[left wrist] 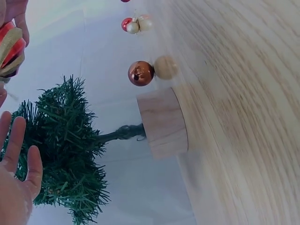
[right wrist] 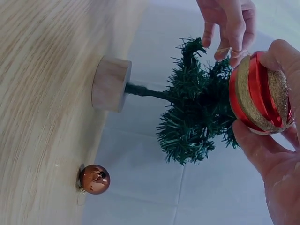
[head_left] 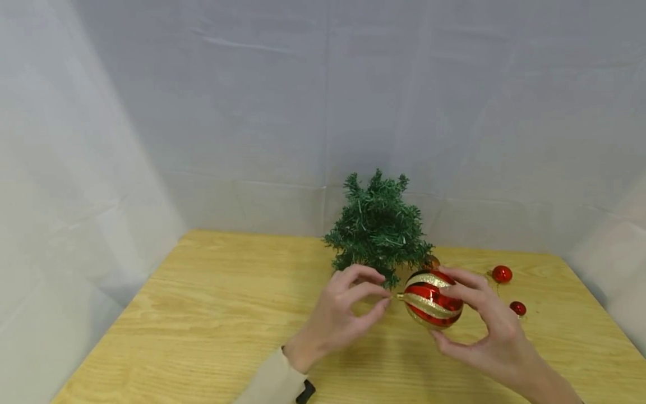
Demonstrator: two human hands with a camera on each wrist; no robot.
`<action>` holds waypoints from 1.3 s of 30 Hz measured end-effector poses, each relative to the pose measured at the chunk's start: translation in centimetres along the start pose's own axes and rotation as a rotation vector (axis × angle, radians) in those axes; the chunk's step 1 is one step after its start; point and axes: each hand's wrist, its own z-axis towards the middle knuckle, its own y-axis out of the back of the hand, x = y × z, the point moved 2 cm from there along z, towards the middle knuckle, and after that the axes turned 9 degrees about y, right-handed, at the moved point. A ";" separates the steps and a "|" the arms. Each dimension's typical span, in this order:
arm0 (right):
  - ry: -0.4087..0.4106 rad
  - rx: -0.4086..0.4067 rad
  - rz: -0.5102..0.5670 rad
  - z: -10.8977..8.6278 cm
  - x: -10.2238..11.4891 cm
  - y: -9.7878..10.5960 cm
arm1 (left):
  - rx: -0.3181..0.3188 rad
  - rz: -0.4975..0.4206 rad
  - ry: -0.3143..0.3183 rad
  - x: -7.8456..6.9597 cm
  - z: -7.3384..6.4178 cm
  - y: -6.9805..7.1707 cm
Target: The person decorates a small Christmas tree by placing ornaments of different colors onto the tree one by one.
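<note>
A large bauble (head_left: 426,300) with red and gold glitter stripes is held above the table by my right hand (head_left: 492,328), its thumb and fingers gripping opposite sides. The bauble's gold cap points left, toward my left hand (head_left: 345,314). Between left thumb and forefinger I pinch the thin gold hanging string (right wrist: 228,49) of the bauble. Just beyond both hands stands a small green artificial Christmas tree (head_left: 378,224). Its round wooden base (right wrist: 111,84) rests on the table, hidden by the branches and left hand in the head view.
A copper-coloured bauble (right wrist: 94,179) lies on the table near the tree base. Farther right are two small red baubles, one toward the back (head_left: 502,274) and one nearer (head_left: 517,308). White sheeting (head_left: 252,112) hangs behind the wooden table (head_left: 202,314) and at its sides.
</note>
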 end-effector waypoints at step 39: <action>-0.080 0.150 -0.223 -0.5 0.0 -3.7 | -0.183 0.464 -0.354 -2.1 0.2 -0.2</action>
